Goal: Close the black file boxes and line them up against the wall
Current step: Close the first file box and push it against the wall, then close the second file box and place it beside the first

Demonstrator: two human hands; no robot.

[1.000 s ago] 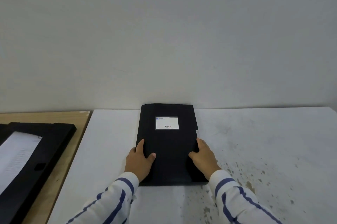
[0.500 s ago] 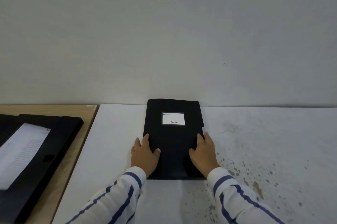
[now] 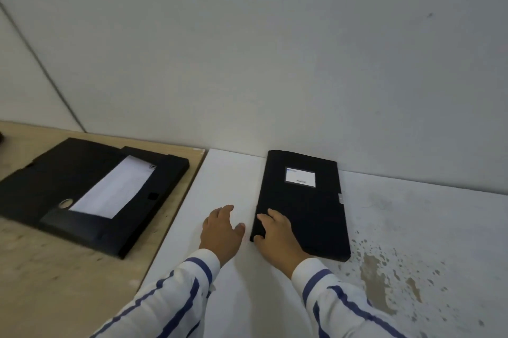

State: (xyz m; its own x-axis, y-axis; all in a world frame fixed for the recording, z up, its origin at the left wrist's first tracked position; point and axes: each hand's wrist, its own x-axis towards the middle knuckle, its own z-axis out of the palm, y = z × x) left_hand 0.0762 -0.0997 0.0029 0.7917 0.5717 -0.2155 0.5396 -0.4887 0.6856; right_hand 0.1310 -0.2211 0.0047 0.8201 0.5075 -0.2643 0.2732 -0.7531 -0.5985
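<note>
A closed black file box point(image 3: 305, 205) with a white label lies flat on the white table point(image 3: 225, 172), its far end touching the wall point(image 3: 275, 62). My right hand point(image 3: 277, 236) rests on its near left corner, fingers spread over the edge. My left hand point(image 3: 221, 230) hovers open just left of the box, off it, holding nothing. A second black file box point(image 3: 55, 181) lies open on the wooden table point(image 3: 55, 282) at the left, with white paper point(image 3: 112, 189) inside.
The white table's right part point(image 3: 390, 269) is stained with brown spots. A seam separates the wooden table from the white one. A wall corner line point(image 3: 41, 62) runs at the upper left.
My view has swung left, bringing the open box further into frame. My left hand has come off the closed box; my right hand has shifted from its right side to its near left corner.
</note>
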